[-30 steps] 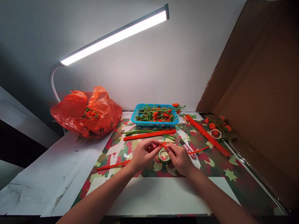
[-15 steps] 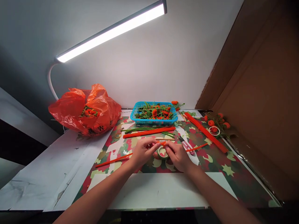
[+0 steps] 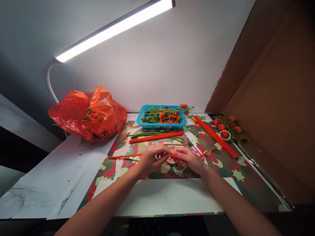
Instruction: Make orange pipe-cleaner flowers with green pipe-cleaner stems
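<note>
Near the middle of the table, my left hand point(image 3: 154, 159) and my right hand point(image 3: 190, 159) are close together, fingers pinched on orange pipe cleaners point(image 3: 125, 156). One orange end sticks out to the left of my left hand, another to the right of my right hand. Under my fingers lies a roll of green tape point(image 3: 170, 162), partly hidden. Just behind them are a thin wooden stick point(image 3: 169, 144), a bundle of orange pipe cleaners point(image 3: 157, 137) and several green stems point(image 3: 140, 134). Pink-handled scissors point(image 3: 197, 151) lie beside my right hand.
A blue basket point(image 3: 162, 126) of orange flowers stands at the back. An orange plastic bag point(image 3: 108, 111) sits at the left under a lit lamp point(image 3: 115, 29). Another orange bundle point(image 3: 216, 137), a white ring point(image 3: 224, 140) and flowers point(image 3: 221, 127) are at the right.
My right hand has turned, its fingers now further along the orange strands. The strand end at the left has swung up and closer to level. The view has shifted slightly.
</note>
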A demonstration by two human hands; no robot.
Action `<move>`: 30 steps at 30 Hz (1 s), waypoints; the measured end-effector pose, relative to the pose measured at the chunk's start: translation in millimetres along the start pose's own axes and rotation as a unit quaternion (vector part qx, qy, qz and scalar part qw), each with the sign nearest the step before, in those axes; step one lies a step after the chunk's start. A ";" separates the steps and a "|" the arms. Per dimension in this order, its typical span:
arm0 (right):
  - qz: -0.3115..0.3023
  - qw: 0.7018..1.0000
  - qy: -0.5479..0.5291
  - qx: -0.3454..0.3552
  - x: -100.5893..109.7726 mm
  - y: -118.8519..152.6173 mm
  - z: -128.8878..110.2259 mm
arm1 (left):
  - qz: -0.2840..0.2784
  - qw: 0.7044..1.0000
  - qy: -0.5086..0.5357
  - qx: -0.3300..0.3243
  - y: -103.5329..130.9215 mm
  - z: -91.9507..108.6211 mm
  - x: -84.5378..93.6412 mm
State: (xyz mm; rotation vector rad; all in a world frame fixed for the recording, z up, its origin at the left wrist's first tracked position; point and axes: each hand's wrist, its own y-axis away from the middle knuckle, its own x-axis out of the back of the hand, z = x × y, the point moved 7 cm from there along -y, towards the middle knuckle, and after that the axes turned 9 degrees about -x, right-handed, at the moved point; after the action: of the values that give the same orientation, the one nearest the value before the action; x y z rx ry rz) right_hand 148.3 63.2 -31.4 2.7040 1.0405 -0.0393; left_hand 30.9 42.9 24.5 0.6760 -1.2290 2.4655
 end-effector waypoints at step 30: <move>0.017 0.994 0.106 0.003 5.2 5.3 -4.4 | -0.042 0.994 -0.095 -0.017 -1.0 5.2 0.3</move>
State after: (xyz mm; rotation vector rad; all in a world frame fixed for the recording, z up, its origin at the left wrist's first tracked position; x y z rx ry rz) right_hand 155.4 63.9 -26.6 2.7776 1.0499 0.2565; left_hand 32.6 39.3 28.0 0.9508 -1.2784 2.3504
